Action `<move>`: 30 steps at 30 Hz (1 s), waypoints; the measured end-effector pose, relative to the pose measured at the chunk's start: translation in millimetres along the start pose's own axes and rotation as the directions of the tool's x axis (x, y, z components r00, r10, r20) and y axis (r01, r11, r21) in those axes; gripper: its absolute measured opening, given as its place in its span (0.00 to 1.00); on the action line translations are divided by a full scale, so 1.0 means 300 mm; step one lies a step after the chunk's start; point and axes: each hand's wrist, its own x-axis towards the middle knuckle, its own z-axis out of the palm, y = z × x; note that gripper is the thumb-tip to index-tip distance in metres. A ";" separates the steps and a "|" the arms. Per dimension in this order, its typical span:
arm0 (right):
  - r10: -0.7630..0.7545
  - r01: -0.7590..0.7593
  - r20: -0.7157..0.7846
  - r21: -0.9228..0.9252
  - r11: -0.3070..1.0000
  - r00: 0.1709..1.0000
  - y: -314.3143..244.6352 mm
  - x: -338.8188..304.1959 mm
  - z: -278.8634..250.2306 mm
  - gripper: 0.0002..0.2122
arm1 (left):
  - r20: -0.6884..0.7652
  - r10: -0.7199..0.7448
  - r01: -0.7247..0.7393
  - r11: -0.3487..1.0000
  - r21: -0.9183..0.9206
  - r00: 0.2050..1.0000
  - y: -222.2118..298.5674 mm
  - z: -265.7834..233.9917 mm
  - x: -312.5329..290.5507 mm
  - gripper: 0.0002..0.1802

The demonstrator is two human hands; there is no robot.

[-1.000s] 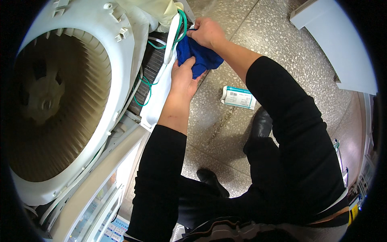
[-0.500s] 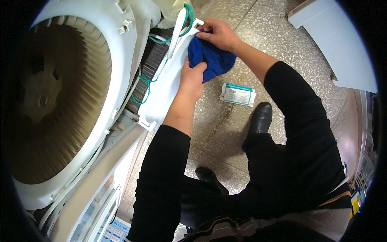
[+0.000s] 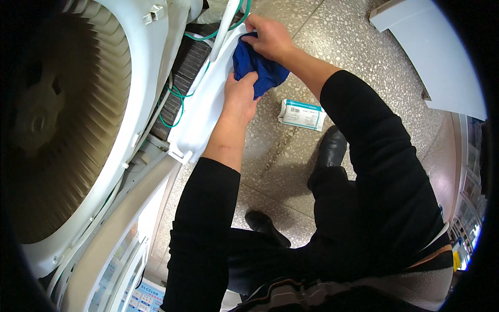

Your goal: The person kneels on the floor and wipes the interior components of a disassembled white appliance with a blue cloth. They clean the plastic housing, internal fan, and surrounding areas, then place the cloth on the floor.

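Note:
A dark blue cloth [image 3: 267,72] is bunched between my two hands against the outer edge of a long white plastic trough-like panel [image 3: 200,115]. My left hand [image 3: 241,93] pinches the cloth's lower left part, thumb on top, beside the panel. At the panel's far end, my right hand [image 3: 270,37] grips the cloth's upper edge with bent fingers. Some fingertips of both hands are hidden behind the cloth and panel.
A big white round housing [image 3: 148,67] with a brown-stained finned wheel [image 3: 104,119] fills the left. Green wire [image 3: 179,96] loops over a dark ribbed part [image 3: 182,73]. A white and teal carton [image 3: 301,115] lies on the speckled floor near my shoe [image 3: 331,146]. A white cabinet-like object [image 3: 436,57] stands at right.
Both hands, the cloth and most of the scene have shifted slightly left and up in the picture. My hold on the cloth looks the same.

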 end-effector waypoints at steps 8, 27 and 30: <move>0.087 -0.091 0.041 0.121 0.988 0.995 -0.009 -0.009 -0.037 0.17 | 0.020 0.029 -0.029 0.999 0.013 0.999 -0.021 -0.013 0.029 0.26; 0.135 -0.131 -0.036 0.076 0.988 0.990 -0.019 -0.004 -0.017 0.23 | 0.014 0.000 0.000 0.999 0.041 1.000 -0.047 -0.003 0.029 0.25; 0.020 -0.016 -0.068 0.056 0.998 0.997 -0.017 0.006 -0.022 0.24 | 0.063 0.027 -0.031 0.997 0.073 0.998 -0.016 -0.024 0.014 0.25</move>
